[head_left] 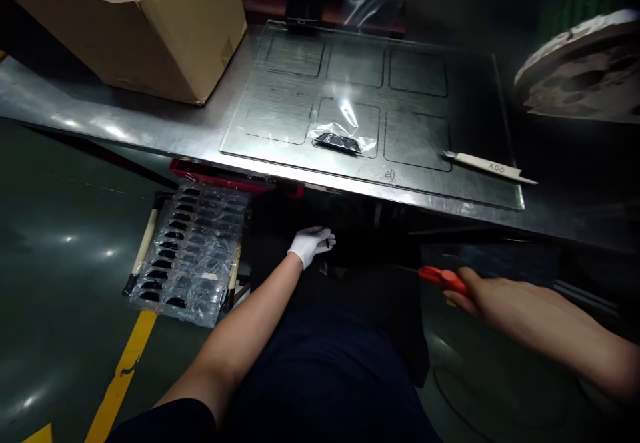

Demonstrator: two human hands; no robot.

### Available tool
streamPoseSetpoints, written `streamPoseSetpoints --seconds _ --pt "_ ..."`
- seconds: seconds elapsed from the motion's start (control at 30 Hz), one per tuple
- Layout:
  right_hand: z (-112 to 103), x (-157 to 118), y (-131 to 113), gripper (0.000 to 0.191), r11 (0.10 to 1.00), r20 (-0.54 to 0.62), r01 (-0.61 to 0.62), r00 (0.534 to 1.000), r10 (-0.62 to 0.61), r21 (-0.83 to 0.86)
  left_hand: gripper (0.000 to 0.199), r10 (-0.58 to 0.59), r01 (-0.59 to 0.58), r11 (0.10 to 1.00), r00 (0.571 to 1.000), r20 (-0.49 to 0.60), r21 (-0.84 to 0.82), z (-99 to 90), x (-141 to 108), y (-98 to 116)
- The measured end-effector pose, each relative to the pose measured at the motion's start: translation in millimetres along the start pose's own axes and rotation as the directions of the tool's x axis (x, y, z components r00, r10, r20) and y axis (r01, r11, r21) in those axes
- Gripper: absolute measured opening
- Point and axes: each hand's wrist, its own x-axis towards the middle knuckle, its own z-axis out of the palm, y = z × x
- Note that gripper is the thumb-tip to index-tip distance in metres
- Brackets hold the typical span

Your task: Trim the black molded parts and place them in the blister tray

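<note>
My left hand (313, 243), in a white glove, is below the bench's front edge, above my lap. Its fingers are curled together, and a small dark spot shows by the fingertips; what it is I cannot make out. At the right, my ungloved right hand (473, 289) grips an orange-handled tool (441, 278). A thin shaft seems to point left from it, faint against the dark clothing. On the bench's glass sheet (295, 99) lies a black curved part (338, 141) on clear plastic film (345, 113). Right of it rests a pale-handled knife (485, 164) marked A06.
A cardboard box (170, 36) stands on the metal bench (110, 123) at the left. Below, clear trays (190, 249) hold several black parts beside a red bin (220, 175). A large round reel (585, 69) is at the right. Yellow tape (120, 376) marks the floor.
</note>
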Motion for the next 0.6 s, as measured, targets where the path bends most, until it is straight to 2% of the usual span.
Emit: streamPoseSetpoints --seconds 0.07,0.1,0.2,0.3,0.37,0.43,0.53,0.6 --pt "-13 11 -31 0.034 0.990 0.157 0.122 0.979 -0.132 0.070 0.021 0.061 -0.061 0.998 0.998 -0.008 -0.032 -13.6 -9 19" --pt "-17 16 -46 0.035 0.985 0.186 0.167 0.967 -0.174 0.052 0.021 0.090 -0.091 0.995 0.996 -0.011 -0.045 -21.8 -15 29" --pt "-30 24 -91 0.040 0.955 0.104 0.234 0.970 -0.218 -0.182 0.022 0.184 -0.186 0.979 0.982 -0.031 -0.085 -50.4 -39 54" --pt "-45 32 -129 0.039 0.896 0.093 0.360 0.933 -0.348 -0.259 0.026 0.279 -0.290 0.950 0.955 -0.101 -0.119 -81.7 -65 71" --pt "-57 42 -149 0.038 0.864 0.071 0.414 0.909 -0.411 -0.287 0.030 0.330 -0.354 0.926 0.928 -0.174 -0.132 -100.5 -80 77" --pt "-68 58 -162 0.037 0.850 -0.009 0.380 0.911 -0.412 -0.366 0.033 0.361 -0.400 0.906 0.901 -0.240 -0.136 -115.1 -91 77" --pt "-75 79 -169 0.037 0.843 -0.093 0.322 0.913 -0.396 -0.432 0.037 0.372 -0.426 0.894 0.879 -0.298 -0.140 -127.6 -102 70" --pt "-72 82 -169 0.038 0.841 -0.081 0.327 0.914 -0.398 -0.431 0.038 0.365 -0.423 0.894 0.878 -0.311 -0.147 -130.6 -106 63"
